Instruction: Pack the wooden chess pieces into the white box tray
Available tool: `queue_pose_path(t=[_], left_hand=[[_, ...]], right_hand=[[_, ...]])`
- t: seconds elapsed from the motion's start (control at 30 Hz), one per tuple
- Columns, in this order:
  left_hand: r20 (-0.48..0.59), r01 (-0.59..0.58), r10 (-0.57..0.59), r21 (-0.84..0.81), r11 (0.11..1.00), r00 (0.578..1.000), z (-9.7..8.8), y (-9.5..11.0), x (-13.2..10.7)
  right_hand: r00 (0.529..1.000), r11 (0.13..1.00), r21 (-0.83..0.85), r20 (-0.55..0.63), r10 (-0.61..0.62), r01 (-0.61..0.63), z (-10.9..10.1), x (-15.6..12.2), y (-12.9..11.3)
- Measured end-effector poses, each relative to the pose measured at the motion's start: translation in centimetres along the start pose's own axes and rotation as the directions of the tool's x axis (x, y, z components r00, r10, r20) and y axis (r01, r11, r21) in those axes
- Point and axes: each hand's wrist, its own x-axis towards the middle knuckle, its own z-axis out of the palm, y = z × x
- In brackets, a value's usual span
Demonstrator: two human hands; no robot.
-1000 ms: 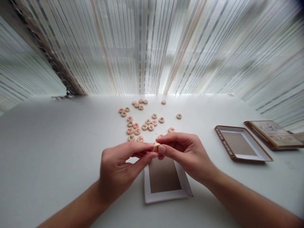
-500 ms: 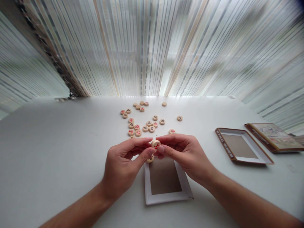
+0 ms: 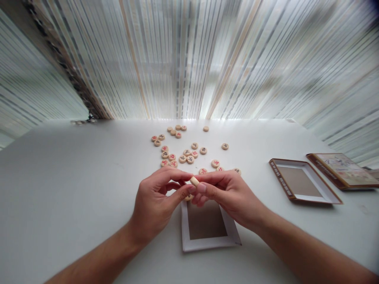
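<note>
Table [image 3: 103, 189], white, round pieces [image 3: 190, 159] scattered across, sheer striped curtain [image 3: 166, 59] behind.

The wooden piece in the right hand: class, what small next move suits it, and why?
Probably tilt the wooden piece with the right hand until a face shows: its plain edge faces the camera, no character is readable, while many discs on the table lie character-up.
</note>
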Motion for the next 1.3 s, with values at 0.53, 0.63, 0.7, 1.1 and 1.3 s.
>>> queue_pose_path(t=[0.53,0.63,0.7,1.1,1.3], left_hand=[[0.146,-0.264,0.231,0.28,0.923,0.962,-0.2,0.1,-0.3],[0.185,-0.368,0.321,0.358,0.858,0.929,-0.2,0.4,-0.3],[0.215,-0.416,0.359,0.375,0.828,0.908,-0.2,0.6,-0.2],[0.207,-0.398,0.346,0.326,0.857,0.915,-0.3,1.0,-0.1],[0.122,-0.348,0.326,0.306,0.886,0.937,-0.1,0.9,-0.3]], right_hand=[[0.99,0.989,-0.067,-0.055,0.128,-0.131,0.5,0.1,-0.3],[0.983,0.984,-0.082,-0.102,0.152,-0.161,0.6,0.0,-0.5],[0.979,0.982,-0.086,-0.124,0.159,-0.171,0.6,-0.1,-0.6],[0.995,0.99,0.093,0.026,0.1,-0.102,0.0,-0.2,-0.8],[0.997,0.996,0.06,0.045,0.06,-0.062,-0.2,-0.1,-0.7]])
